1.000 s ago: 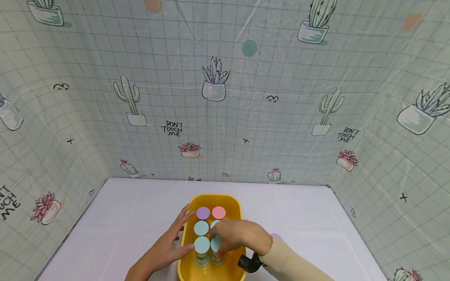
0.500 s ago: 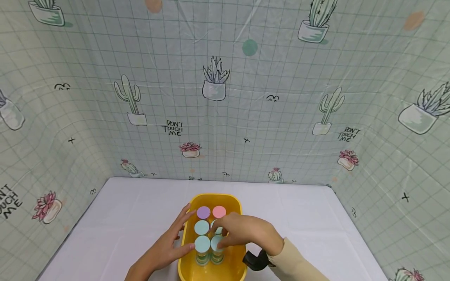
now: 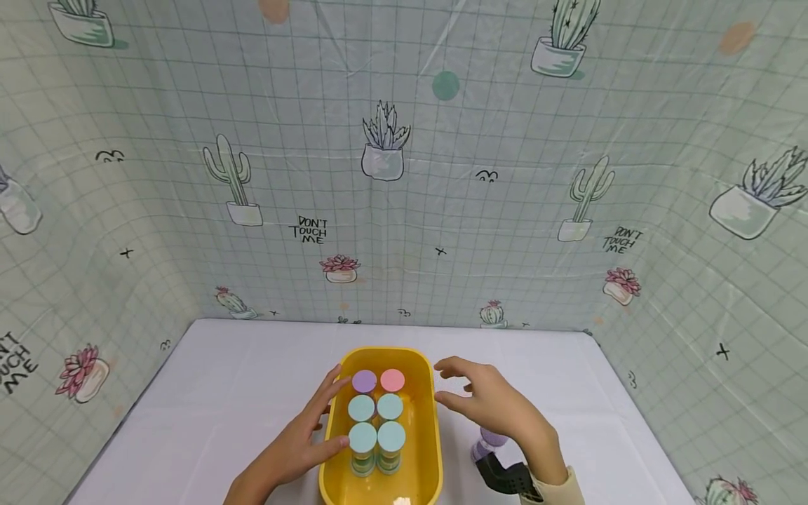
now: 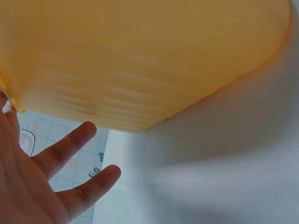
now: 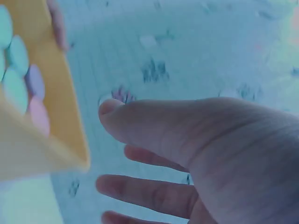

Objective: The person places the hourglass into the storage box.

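Observation:
A yellow plastic bin holds small clear jars standing upright in two columns. At its far end are a purple lid and a pink lid; several mint-blue lids fill the nearer rows. My left hand lies along the bin's left side, fingers spread, with fingertips and thumb over the rim. In the left wrist view, two of its fingers stretch out beside the bin's outer wall. To the right of the bin, my right hand hovers with nothing in it, fingers loosely bent and thumb apart.
A purple-lidded jar stands on the white tabletop right of the bin, partly covered by my right wrist and its black strap. Cactus-print cloth walls off the back and both sides.
My right hand has let go of the near right mint-lidded jar and moved right, out of the bin. More of the purple-lidded jar shows. The left hand has stayed in place.

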Demonstrator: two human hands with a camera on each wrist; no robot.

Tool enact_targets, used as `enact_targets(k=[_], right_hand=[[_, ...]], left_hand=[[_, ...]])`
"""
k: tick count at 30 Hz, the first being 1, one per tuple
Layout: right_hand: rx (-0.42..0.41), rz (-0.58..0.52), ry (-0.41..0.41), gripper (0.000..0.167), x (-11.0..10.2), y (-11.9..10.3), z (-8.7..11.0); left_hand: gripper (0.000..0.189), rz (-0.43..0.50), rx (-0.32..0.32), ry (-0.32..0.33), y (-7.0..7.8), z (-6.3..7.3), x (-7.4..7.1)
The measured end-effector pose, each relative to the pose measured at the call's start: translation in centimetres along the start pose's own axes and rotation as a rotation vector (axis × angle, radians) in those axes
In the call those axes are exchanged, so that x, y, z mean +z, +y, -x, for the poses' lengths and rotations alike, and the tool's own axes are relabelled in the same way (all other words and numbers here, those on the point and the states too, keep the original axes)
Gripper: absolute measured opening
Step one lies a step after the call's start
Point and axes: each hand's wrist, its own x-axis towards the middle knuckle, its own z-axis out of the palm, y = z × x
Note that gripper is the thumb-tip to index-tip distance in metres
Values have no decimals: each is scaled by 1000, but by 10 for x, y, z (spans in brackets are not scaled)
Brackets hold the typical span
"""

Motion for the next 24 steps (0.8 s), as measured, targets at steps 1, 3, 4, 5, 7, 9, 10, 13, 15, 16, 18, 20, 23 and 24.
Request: enact_targets(k=[1, 3, 4, 5, 7, 9, 10, 13, 15, 16, 18, 20, 23, 24], right_hand=[[29, -1, 19, 41, 0, 5, 3], [86, -9, 41, 45, 0, 15, 11], [116, -19, 50, 48, 1, 20, 15], [145, -28, 56, 50, 1, 24, 19], [200, -39, 61, 55, 2, 32, 28], [247, -52, 56, 60, 3, 39, 37], [266, -58, 50, 62, 4, 43, 41], [289, -71, 26, 66, 7, 52, 50], [296, -70, 16, 68, 10, 57, 55], [301, -69, 13, 68, 11, 59, 56], [304, -61, 9, 69, 14, 63, 59], [304, -57, 3, 69, 17, 66, 61], [296, -75, -19, 69, 19, 70, 62], [292, -83, -27, 69, 20, 71, 63]], left_hand=[[75, -3, -3, -1, 0, 0, 0], [75, -5, -12, -1, 0, 0, 0], [75, -4, -14, -2, 1, 0, 0], [75, -6, -17, -1, 1, 0, 1], [76, -10, -22, 0, 0, 0, 1], [76, -15, -25, 0, 0, 0, 1], [76, -18, -26, 0, 0, 0, 1], [76, -23, -21, 0, -1, 0, 0], [76, -22, -12, 2, -1, 0, 0], [76, -20, -6, 3, -1, 0, 0], [76, -16, 2, 4, -2, 0, 0], [76, -14, 6, 3, -2, 0, 0], [76, -12, 3, 5, -2, 0, 0], [76, -9, -1, 6, -2, 0, 0]])
